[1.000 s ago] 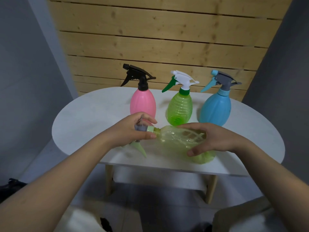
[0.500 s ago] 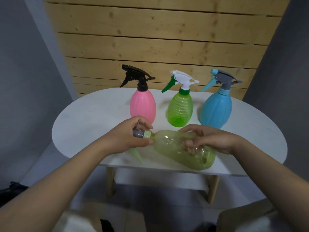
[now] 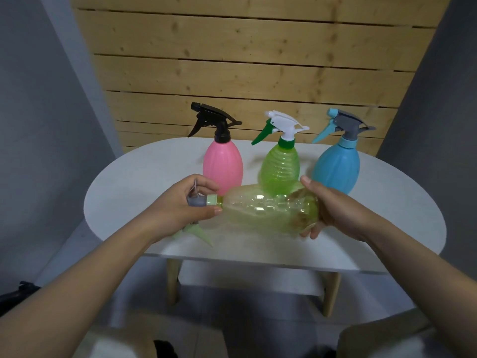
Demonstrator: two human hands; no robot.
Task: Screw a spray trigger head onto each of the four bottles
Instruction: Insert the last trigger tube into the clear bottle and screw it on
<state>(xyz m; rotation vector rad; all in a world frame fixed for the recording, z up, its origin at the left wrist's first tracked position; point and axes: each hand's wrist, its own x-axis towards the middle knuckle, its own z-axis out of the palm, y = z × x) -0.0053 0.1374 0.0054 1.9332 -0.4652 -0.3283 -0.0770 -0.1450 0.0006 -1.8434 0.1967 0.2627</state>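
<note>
A clear yellow-green bottle point(image 3: 265, 209) lies on its side, held above the table's front. My right hand point(image 3: 333, 210) grips its base end. My left hand point(image 3: 180, 208) is closed on the grey trigger head point(image 3: 197, 201) with a pale green collar at the bottle's neck; its pale green lever point(image 3: 200, 233) sticks out below my hand. Behind stand three upright bottles with heads on: a pink bottle point(image 3: 223, 166) with a black head, a green bottle point(image 3: 280, 166) with a white and green head, and a blue bottle point(image 3: 335, 166) with a grey and blue head.
The white oval table point(image 3: 134, 182) stands on light wooden legs against a wooden plank wall. Grey walls close in on both sides. A dark object point(image 3: 15, 295) lies on the floor at the lower left.
My right hand has slid from the bottle's middle to its base end. The bottle has risen slightly and lies more level. My left hand stays on the trigger head.
</note>
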